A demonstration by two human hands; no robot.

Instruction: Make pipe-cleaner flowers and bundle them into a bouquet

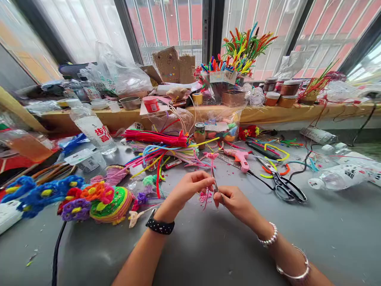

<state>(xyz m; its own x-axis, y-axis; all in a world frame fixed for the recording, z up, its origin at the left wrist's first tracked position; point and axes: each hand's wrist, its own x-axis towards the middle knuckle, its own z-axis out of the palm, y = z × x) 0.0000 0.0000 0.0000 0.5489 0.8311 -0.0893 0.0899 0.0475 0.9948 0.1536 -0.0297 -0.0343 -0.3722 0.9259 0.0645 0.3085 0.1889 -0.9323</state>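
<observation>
My left hand (189, 188) is closed in a pinch on a pink pipe cleaner (212, 156), whose fuzzy, bunched top stands above the fingers. In my right hand (235, 200) is a small pair of scissors (216, 188), fingers wrapped round the handles and blades pointing up beside the pipe cleaner's stem. Whether the blades touch the stem I cannot tell. Pink fluff clippings (205, 197) lie on the grey table just below both hands.
A pink glue gun (238, 157) and large black-handled scissors (282, 184) lie ahead to the right. Bundled pipe cleaners (157, 138) are piled beyond my hands. Fuzzy flowers (76, 210) sit at left. Plastic bottles (347, 177) lie at right; another bottle (93, 129) stands at left.
</observation>
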